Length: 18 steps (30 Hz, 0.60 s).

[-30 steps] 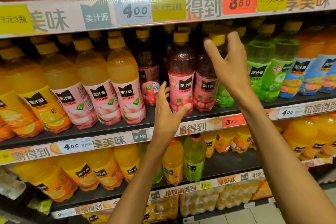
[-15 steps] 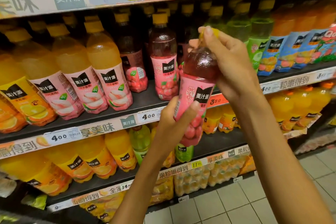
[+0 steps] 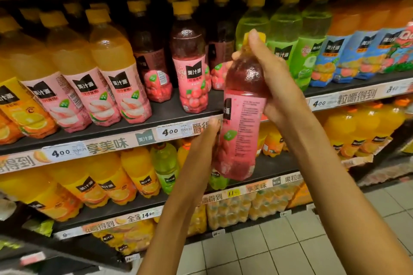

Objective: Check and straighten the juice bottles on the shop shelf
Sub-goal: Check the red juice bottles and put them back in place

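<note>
Both hands on red juice bottle point(image 3: 243, 123), off the shelf point(image 3: 174, 116). Right hand point(image 3: 274, 87) wraps its neck at 12 o'clock; left hand point(image 3: 209, 136) grips the label, 9 o'clock side.

shelf point(image 3: 169, 109) dark, mid tier | on it: orange, peach, red, green juice bottles point(image 3: 188, 60) upright in rows

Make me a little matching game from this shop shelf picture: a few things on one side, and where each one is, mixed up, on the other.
Things:
1. red bottle
2. green bottles
3. peach bottles
4. right hand

Places:
A. standing on the shelf, right of the held bottle's cap
B. gripping the upper part of the held bottle
C. off the shelf, held in both hands
D. standing on the shelf, left of the red rows

Pairs: 1-C, 2-A, 3-D, 4-B
</note>
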Each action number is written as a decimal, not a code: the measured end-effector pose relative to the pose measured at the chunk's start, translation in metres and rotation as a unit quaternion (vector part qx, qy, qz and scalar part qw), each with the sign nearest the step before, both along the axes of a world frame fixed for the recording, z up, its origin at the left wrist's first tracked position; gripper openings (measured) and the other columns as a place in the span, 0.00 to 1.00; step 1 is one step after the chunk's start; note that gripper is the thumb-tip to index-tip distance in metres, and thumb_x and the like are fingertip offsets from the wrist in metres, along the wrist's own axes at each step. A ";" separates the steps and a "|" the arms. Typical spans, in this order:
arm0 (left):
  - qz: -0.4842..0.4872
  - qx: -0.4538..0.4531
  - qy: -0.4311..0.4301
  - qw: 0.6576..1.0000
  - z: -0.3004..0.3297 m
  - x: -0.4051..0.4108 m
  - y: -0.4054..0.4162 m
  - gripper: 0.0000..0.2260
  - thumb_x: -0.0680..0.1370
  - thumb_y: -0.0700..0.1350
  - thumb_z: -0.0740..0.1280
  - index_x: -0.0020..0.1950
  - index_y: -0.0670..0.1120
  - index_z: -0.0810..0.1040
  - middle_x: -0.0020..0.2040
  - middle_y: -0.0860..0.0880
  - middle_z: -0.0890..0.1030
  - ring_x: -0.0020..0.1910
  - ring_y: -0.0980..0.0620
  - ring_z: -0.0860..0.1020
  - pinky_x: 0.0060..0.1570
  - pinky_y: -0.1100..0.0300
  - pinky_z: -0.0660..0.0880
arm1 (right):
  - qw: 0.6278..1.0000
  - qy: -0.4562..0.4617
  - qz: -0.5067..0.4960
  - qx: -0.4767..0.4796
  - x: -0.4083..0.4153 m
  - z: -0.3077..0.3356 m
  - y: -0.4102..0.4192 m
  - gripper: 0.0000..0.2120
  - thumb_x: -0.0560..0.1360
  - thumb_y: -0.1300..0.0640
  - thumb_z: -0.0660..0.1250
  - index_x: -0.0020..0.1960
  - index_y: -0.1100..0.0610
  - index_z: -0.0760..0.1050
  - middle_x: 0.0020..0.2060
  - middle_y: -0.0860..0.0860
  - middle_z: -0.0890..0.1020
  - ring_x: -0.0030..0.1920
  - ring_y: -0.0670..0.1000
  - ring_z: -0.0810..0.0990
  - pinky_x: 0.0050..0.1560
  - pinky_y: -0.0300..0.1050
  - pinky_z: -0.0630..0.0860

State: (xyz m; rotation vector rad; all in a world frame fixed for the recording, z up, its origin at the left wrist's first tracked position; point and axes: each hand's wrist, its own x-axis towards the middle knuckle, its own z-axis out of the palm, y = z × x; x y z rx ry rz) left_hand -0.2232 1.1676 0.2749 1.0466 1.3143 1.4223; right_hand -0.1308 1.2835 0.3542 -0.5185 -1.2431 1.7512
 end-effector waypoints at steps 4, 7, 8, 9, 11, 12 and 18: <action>0.051 0.018 -0.045 0.998 0.002 0.039 0.015 0.28 0.71 0.67 0.60 0.50 0.43 0.80 0.37 0.45 0.83 0.36 0.46 0.82 0.40 0.54 0.79 | 0.997 -0.062 0.020 0.050 0.018 0.005 0.010 0.17 0.79 0.46 0.62 0.42 0.57 0.81 0.38 0.53 0.84 0.40 0.49 0.83 0.46 0.44 0.80; -0.024 0.015 -0.202 0.979 0.002 0.050 0.016 0.31 0.73 0.69 0.58 0.45 0.40 0.78 0.31 0.46 0.78 0.27 0.48 0.77 0.31 0.59 0.75 | 0.996 -0.041 0.076 0.024 0.032 0.002 0.019 0.14 0.79 0.50 0.62 0.46 0.58 0.81 0.43 0.54 0.84 0.47 0.52 0.82 0.58 0.51 0.76; -0.062 0.013 -0.242 0.968 0.002 0.051 0.015 0.32 0.73 0.69 0.57 0.47 0.40 0.79 0.32 0.45 0.80 0.28 0.48 0.78 0.31 0.59 0.76 | 0.995 -0.023 0.094 0.006 0.033 -0.001 0.020 0.13 0.79 0.51 0.62 0.50 0.59 0.80 0.45 0.54 0.83 0.48 0.52 0.81 0.61 0.53 0.74; -0.102 0.009 -0.280 0.954 0.002 0.053 0.014 0.32 0.73 0.69 0.56 0.48 0.40 0.80 0.34 0.44 0.81 0.30 0.48 0.80 0.33 0.59 0.78 | 0.991 0.001 0.129 -0.029 0.034 -0.005 0.020 0.14 0.78 0.50 0.63 0.53 0.60 0.78 0.45 0.54 0.83 0.48 0.53 0.81 0.62 0.55 0.74; -0.157 0.005 -0.325 0.933 0.004 0.062 0.014 0.33 0.74 0.68 0.53 0.46 0.40 0.82 0.36 0.42 0.82 0.32 0.47 0.81 0.34 0.59 0.79 | 0.972 0.059 0.201 -0.104 0.033 -0.009 0.018 0.18 0.74 0.48 0.64 0.54 0.62 0.75 0.43 0.56 0.82 0.45 0.55 0.82 0.56 0.56 0.79; -0.156 -0.001 -0.321 0.934 0.003 0.066 0.016 0.33 0.75 0.67 0.51 0.44 0.40 0.82 0.36 0.42 0.83 0.32 0.47 0.81 0.35 0.58 0.79 | 0.964 0.086 0.222 -0.119 0.033 -0.009 0.018 0.18 0.72 0.48 0.64 0.51 0.62 0.75 0.40 0.57 0.82 0.41 0.55 0.82 0.48 0.53 0.81; 0.029 -0.018 -0.083 0.996 0.003 0.061 0.019 0.30 0.73 0.68 0.51 0.47 0.48 0.84 0.38 0.48 0.84 0.37 0.54 0.83 0.40 0.61 0.77 | 0.997 -0.006 0.072 0.034 0.044 -0.001 0.024 0.08 0.75 0.56 0.68 0.39 0.56 0.76 0.29 0.49 0.80 0.30 0.46 0.80 0.33 0.38 0.77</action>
